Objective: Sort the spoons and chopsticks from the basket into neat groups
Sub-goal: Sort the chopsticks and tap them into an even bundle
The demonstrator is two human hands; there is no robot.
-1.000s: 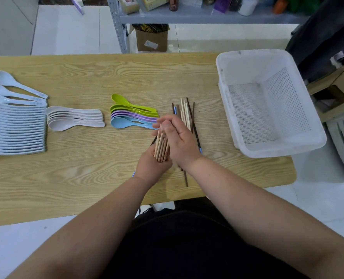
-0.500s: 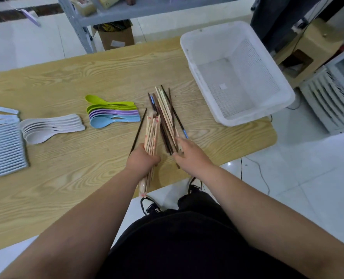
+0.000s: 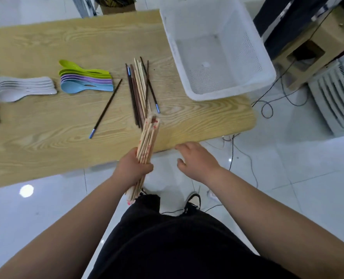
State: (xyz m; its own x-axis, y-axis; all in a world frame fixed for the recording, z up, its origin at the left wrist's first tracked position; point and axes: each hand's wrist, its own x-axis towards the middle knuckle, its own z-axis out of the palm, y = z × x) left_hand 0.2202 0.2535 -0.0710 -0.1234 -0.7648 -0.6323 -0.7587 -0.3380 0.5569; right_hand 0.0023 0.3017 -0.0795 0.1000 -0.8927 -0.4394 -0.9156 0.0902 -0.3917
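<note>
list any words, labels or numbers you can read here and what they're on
No text here can be read.
Red marks on the light chopsticks held in the left hand: too blurred to read.
Pale patch on the floor of the white basket: too small to tell if it bears print.

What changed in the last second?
The right grip let go of the light chopstick bundle, went to the mixed chopstick pile half a second ago, and has now pulled back to the table edge, open and empty. The left grip keeps holding the bundle and drew it back past the table edge. Unchanged: the pile, the lone dark chopstick, the coloured spoons, the white spoons, the basket.
</note>
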